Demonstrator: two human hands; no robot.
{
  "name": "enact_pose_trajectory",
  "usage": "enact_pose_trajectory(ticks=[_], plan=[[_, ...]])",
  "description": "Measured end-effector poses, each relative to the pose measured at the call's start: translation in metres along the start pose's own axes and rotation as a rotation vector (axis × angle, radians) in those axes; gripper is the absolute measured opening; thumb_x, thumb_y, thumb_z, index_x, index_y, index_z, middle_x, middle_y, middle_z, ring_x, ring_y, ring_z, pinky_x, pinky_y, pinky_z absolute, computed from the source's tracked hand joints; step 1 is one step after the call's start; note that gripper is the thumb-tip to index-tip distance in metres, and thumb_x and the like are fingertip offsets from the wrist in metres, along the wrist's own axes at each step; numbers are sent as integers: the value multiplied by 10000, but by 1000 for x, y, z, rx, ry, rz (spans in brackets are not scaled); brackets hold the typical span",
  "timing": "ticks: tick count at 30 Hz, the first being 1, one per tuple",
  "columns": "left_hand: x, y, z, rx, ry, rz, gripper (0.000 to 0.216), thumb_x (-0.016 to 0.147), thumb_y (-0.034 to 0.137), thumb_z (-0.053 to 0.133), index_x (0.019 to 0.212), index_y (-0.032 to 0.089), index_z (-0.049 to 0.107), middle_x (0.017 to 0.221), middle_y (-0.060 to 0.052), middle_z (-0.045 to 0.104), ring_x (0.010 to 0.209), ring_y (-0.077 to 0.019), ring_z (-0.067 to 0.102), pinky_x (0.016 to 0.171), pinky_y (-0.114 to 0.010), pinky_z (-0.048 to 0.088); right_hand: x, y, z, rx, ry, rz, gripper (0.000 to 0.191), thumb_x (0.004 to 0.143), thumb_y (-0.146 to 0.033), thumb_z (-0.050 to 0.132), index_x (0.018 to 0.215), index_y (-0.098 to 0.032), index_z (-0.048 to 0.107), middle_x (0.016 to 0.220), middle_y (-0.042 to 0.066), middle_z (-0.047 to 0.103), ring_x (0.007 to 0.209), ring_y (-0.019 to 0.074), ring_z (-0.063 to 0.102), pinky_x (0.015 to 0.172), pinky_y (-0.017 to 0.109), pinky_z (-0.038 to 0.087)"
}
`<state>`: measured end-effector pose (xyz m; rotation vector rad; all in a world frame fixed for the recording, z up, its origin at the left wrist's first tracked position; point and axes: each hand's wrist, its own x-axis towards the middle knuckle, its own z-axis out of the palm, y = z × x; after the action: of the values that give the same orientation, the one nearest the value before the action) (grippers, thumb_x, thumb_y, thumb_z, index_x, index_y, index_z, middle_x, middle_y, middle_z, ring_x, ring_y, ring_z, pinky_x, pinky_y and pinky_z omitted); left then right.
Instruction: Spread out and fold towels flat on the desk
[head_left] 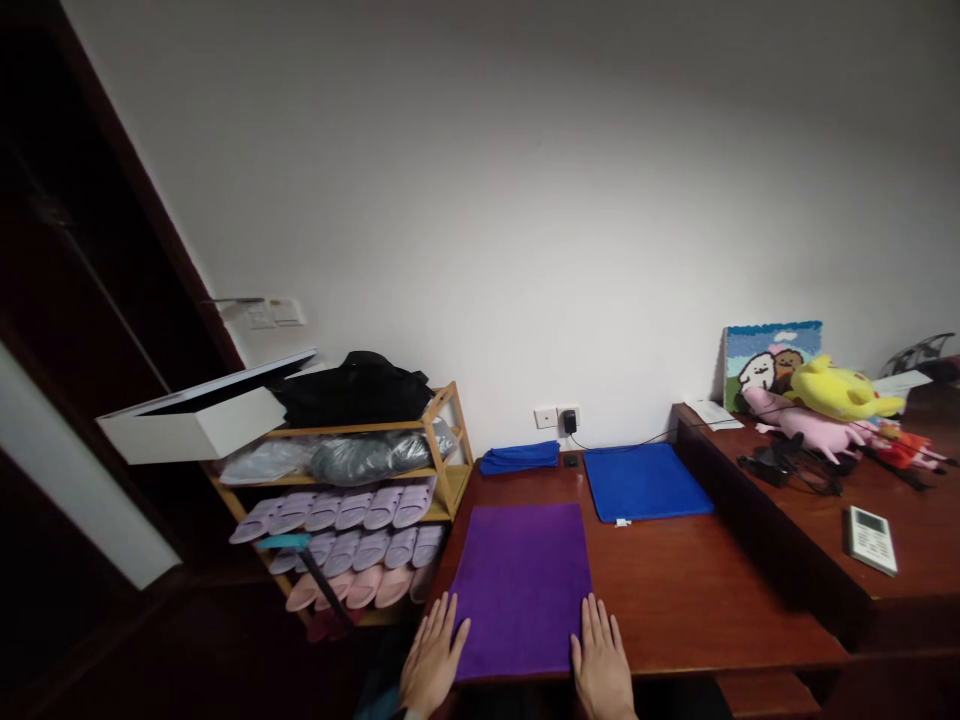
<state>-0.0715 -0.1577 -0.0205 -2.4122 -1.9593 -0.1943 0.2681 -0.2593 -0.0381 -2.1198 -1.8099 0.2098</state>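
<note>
A purple cloth (520, 585) lies flat on the dark wooden table (675, 590), near its front edge. My left hand (433, 660) rests open at the cloth's near left corner, fingers stretched forward. Over at the near right corner, my right hand (601, 662) lies flat and open on the cloth's edge. Neither hand holds anything.
A spread blue cloth (643, 481) and a folded blue cloth (520, 457) lie farther back by a wall socket (556, 416). A wooden rack (360, 500) of slippers stands left. The raised desk (840, 500) at right carries plush toys (832, 405), cables and a remote (870, 538).
</note>
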Motion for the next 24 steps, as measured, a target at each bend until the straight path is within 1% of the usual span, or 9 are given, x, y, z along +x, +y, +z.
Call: enact_pose_trajectory(ticks=[3, 5, 9, 12, 15, 20, 22, 24], plan=[[-1, 3, 2, -20, 26, 5, 713, 1011, 578, 232, 1590, 168, 295, 1661, -76, 262, 1532, -231, 224, 1262, -466, 233, 0, -1, -7, -12, -40, 5, 649, 1010, -451, 219, 1563, -126, 320, 1653, 61, 205, 1539, 260, 181, 1268, 488, 178], [-1, 3, 3, -27, 43, 12, 700, 1010, 577, 240, 1588, 188, 308, 1656, -67, 282, 1529, -237, 235, 1258, -476, 246, 3, -2, -12, -5, -42, 23, 660, 1010, -464, 206, 1565, -124, 314, 1650, 62, 210, 1536, 261, 198, 1261, 484, 198], [-2, 2, 3, -29, 46, 11, 705, 1009, 584, 234, 1587, 188, 309, 1658, -63, 274, 1529, -231, 241, 1259, -472, 245, 19, -8, -22, 26, -1, 34, 661, 1009, -458, 192, 1571, -125, 297, 1648, 58, 223, 1534, 263, 212, 1255, 487, 208], [-3, 4, 2, -27, 39, 12, 704, 1012, 585, 229, 1586, 187, 307, 1660, -60, 262, 1530, -223, 236, 1262, -469, 237, 31, -13, -27, 33, -30, 29, 660, 998, -441, 222, 1566, -114, 306, 1646, 71, 242, 1534, 263, 216, 1255, 483, 205], [-5, 4, 1, -18, 18, 11, 707, 1016, 579, 229, 1586, 168, 303, 1660, -64, 260, 1531, -217, 229, 1265, -454, 231, 38, -12, -25, 24, -50, 27, 663, 991, -427, 242, 1563, -98, 308, 1647, 79, 246, 1535, 256, 212, 1263, 467, 188], [-4, -1, -2, -18, 9, 2, 705, 1012, 582, 254, 1578, 168, 330, 1652, -58, 295, 1527, -227, 245, 1263, -440, 247, 38, -7, -16, 35, -21, 8, 658, 995, -421, 221, 1565, -102, 301, 1650, 66, 231, 1537, 248, 204, 1267, 463, 184], [0, 7, -8, -35, 45, 14, 703, 1011, 595, 269, 1577, 183, 337, 1650, -55, 304, 1526, -238, 260, 1263, -459, 251, 39, -7, -14, 40, -18, 6, 659, 991, -422, 232, 1562, -103, 309, 1650, 64, 228, 1539, 246, 197, 1269, 462, 181], [5, 29, -16, -70, 88, 63, 679, 1023, 584, 268, 1587, 210, 311, 1655, -43, 299, 1527, -238, 267, 1265, -472, 249, 39, -7, -14, 36, -22, 9, 661, 990, -425, 229, 1562, -105, 308, 1653, 63, 220, 1541, 244, 187, 1270, 460, 173]])
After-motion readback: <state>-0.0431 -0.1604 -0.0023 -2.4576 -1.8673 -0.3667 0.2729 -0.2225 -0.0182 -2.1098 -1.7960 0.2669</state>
